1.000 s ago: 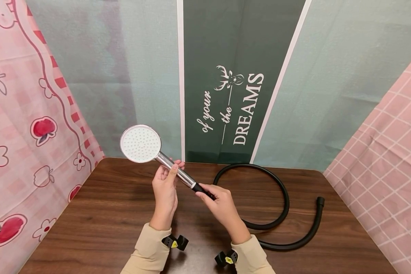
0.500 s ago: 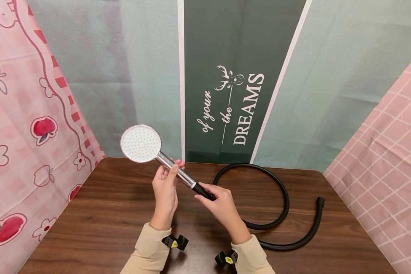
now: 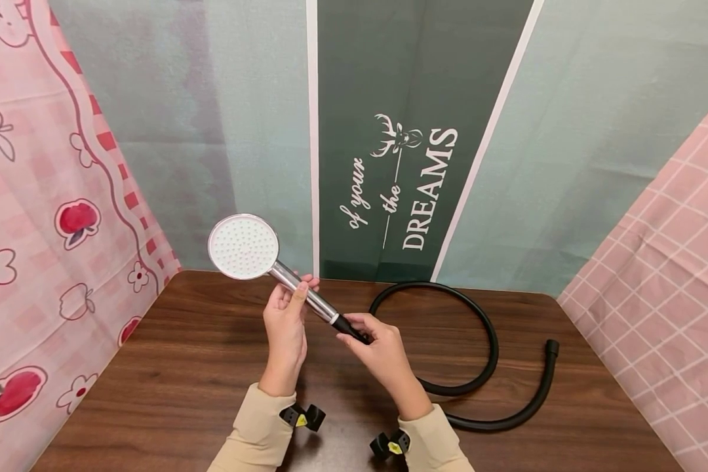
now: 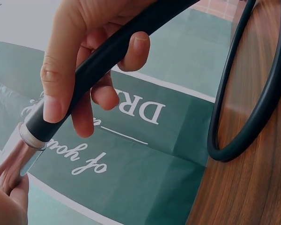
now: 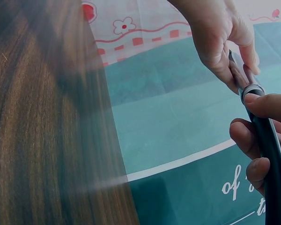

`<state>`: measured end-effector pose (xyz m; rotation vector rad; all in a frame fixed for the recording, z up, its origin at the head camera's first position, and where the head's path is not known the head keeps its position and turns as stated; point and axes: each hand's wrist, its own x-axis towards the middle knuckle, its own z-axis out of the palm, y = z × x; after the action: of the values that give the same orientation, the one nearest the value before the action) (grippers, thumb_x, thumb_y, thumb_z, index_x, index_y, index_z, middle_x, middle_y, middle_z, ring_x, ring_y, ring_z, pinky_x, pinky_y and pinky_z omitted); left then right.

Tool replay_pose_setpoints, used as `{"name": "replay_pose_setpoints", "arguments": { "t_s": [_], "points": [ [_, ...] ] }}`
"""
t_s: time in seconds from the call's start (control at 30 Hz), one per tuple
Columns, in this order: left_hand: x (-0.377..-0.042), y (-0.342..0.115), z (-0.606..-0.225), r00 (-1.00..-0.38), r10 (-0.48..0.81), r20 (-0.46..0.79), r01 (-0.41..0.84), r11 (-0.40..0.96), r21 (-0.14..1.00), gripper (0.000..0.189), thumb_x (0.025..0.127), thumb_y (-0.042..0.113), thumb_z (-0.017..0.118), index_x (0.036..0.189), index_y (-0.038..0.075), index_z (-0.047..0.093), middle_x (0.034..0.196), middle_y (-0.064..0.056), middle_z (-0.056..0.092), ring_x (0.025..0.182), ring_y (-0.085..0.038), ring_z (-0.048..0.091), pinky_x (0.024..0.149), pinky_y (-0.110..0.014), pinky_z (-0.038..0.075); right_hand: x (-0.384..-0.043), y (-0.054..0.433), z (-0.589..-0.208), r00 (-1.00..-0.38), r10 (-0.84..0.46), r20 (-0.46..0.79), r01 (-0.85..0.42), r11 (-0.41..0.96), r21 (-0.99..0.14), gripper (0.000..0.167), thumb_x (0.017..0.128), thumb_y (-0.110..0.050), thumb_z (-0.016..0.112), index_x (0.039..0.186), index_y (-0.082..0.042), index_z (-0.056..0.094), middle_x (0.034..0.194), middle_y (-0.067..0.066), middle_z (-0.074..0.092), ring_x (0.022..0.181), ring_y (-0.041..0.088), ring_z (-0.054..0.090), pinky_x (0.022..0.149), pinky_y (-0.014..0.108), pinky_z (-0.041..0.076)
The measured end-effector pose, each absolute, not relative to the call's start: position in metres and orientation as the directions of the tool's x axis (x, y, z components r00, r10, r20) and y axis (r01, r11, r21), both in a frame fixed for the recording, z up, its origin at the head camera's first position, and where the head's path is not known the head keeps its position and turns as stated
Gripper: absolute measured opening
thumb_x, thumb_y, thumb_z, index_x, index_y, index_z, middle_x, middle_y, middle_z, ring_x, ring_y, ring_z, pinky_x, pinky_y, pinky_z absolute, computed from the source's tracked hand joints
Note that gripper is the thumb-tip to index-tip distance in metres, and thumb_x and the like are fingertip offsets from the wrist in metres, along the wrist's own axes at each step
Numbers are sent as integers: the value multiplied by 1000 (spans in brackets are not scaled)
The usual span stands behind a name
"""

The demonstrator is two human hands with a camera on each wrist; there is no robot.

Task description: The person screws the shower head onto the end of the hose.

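**Shower head point(image 3: 243, 247) and hose point(image 3: 494, 328) meet end to end; tightness unconfirmed**

Status, read from my remote feeds: the left hand point(image 3: 284, 328) has its fingers curled round the chrome handle point(image 3: 320, 303), and the right hand point(image 3: 379, 347) has its fingers wrapped on the hose just below it. The shower head is held up over the surface point(image 3: 171, 367), spray face turned toward the head camera.

Done, in my judgement: the two parts are lined up and at least seated. The left wrist view shows the black hose end against a pale collar point(image 4: 30, 137) at the bottom of the handle, with no gap that I can make out. Left: perhaps some tightening (threads are out of sight, so I can't say how far it is turned), then letting go. The hose's far fitting point(image 3: 552, 347) is joined to nothing.

Surface: dark brown wood grain, rounded at the back corners. The hose lies on it in one wide loop, its tail curving to the right; I can't trace its run where the right hand covers it.

Room: a pale green cloth point(image 3: 265, 131) behind, with a dark panel point(image 3: 360, 72) lettered "of your the DREAMS" and a deer's head. A pink apple-and-flower cloth point(image 3: 32, 190) hangs left, a pink checked cloth point(image 3: 669, 288) right.
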<state>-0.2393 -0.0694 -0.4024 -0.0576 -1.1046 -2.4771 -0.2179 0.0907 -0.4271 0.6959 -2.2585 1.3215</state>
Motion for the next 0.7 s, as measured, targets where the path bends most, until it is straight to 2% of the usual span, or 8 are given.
{"name": "replay_pose_setpoints", "arguments": {
  "t_s": [0.17, 0.7],
  "points": [
    [-239, -70, -403, -908, -362, 209, 397, -592, 701, 21, 96, 2, 62, 114, -3, 54, 97, -7, 75, 89, -13, 74, 90, -26, 60, -217, 90, -426, -798, -194, 570, -593, 420, -687, 26, 79, -11, 83, 102, -9, 71, 90, 6, 77, 77, 11, 72, 65, 23, 59],
    [-240, -70, -403, -908, -364, 205, 396, -589, 705, 20, 95, 2, 63, 113, -2, 55, 95, -4, 75, 90, -14, 74, 90, -26, 60, -215, 92, -425, -779, -213, 590, -621, 397, -676, 23, 83, -12, 80, 105, -7, 76, 91, 8, 77, 71, 6, 64, 59, 21, 58]
  ]
}}
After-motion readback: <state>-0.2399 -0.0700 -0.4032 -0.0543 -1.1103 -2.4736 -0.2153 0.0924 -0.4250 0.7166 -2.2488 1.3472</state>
